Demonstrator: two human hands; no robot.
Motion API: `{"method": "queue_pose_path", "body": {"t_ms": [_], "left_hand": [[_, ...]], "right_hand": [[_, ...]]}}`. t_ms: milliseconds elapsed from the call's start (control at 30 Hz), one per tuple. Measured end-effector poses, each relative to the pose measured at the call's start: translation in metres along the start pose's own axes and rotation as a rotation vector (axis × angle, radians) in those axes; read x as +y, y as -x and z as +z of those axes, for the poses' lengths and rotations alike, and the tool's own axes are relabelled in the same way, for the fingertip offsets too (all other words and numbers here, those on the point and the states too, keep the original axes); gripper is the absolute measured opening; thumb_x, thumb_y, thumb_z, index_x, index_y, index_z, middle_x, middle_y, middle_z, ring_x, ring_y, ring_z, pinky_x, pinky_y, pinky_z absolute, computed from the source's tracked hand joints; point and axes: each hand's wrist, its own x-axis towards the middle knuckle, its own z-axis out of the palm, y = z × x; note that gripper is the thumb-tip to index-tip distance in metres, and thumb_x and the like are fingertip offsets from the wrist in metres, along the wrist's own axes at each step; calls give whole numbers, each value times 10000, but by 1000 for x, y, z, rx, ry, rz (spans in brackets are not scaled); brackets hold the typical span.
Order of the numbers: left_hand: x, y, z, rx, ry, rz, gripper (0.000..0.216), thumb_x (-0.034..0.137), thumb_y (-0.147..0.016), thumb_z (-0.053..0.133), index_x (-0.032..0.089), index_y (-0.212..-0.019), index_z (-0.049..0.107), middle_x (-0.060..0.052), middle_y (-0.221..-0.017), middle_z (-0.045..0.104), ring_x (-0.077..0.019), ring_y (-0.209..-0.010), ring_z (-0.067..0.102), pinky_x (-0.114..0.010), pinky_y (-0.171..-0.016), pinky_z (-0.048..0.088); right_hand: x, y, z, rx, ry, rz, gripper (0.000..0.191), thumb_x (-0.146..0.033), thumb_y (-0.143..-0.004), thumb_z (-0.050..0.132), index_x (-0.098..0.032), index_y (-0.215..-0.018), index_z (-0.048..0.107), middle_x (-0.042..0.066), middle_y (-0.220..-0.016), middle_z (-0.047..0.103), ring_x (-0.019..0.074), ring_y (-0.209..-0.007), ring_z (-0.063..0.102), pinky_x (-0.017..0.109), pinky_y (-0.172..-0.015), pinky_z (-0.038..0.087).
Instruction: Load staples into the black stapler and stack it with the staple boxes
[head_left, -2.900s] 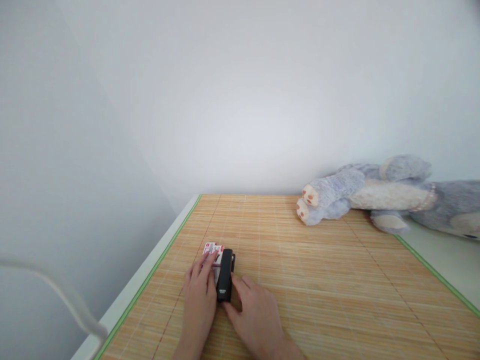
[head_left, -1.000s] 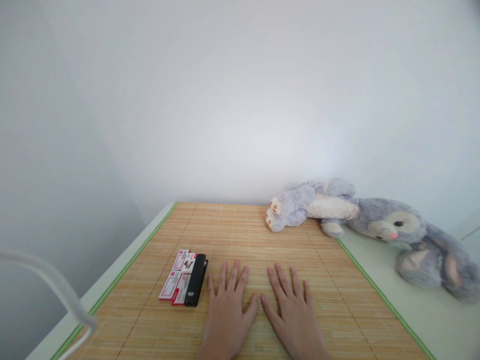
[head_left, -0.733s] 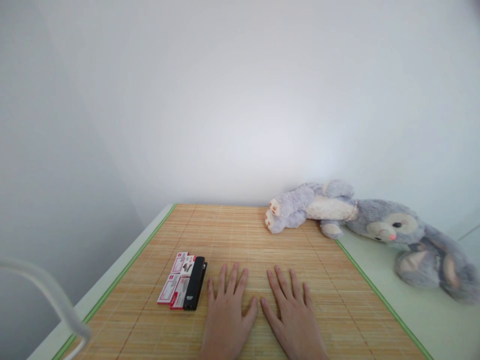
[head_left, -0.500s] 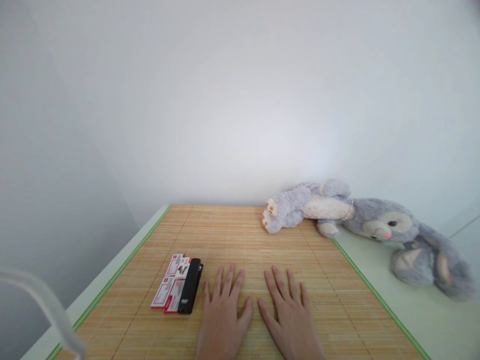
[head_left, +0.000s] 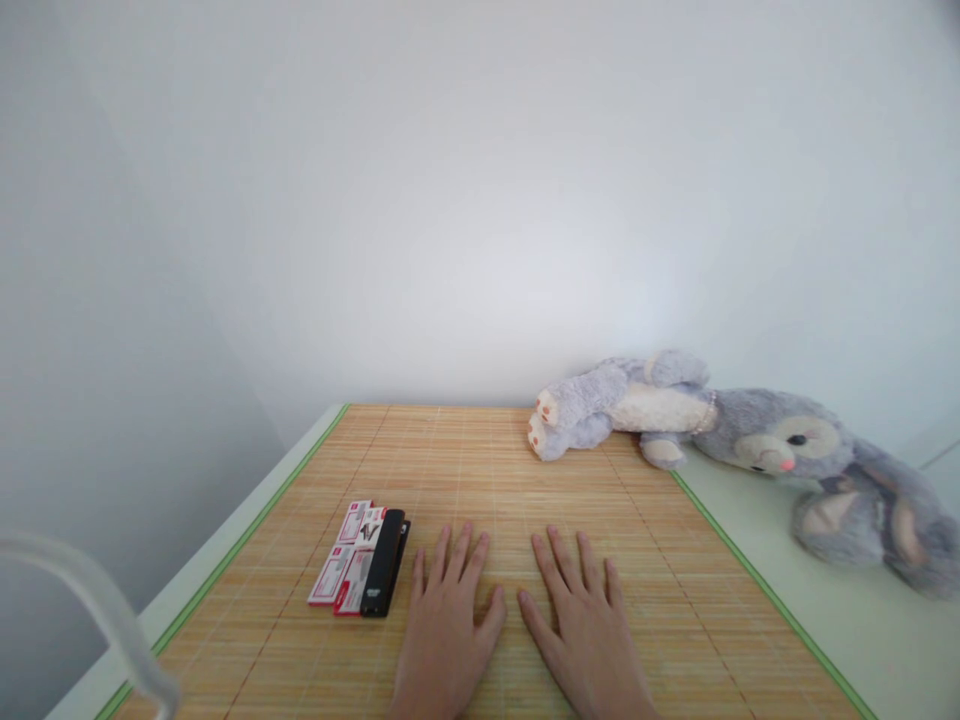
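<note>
Both hands lie flat, palms down, fingers spread and empty, on a bamboo mat [head_left: 675, 620]. The left hand [head_left: 448, 640] rests just right of a black stapler [head_left: 384, 563], not touching it; the right hand [head_left: 585, 640] sits beside it. Red-and-white boxes [head_left: 346, 566] adjoin the stapler's left side.

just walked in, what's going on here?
A person has both hands flat, palms down, on a bamboo mat; the left hand and right hand hold nothing. A black stapler and small red-and-white boxes lie just left of the left hand, untouched. A plush rabbit lies at the far right.
</note>
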Motion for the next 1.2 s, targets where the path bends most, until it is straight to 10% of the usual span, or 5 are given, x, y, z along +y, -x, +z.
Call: {"method": "queue_pose_path", "body": {"t_ms": [1200], "left_hand": [[9,0,0,16,-148,-34,654,454,-984,470,374,-1596,253,6,-1691,212,-356,-1565,159,-666,-1220,194]], "right_hand": [[0,-3,6,23,62,33,703,-679,-978,341,-383,-1604,220,-40,-1684,193,442,-1549,133,741,-1178,138]]}}
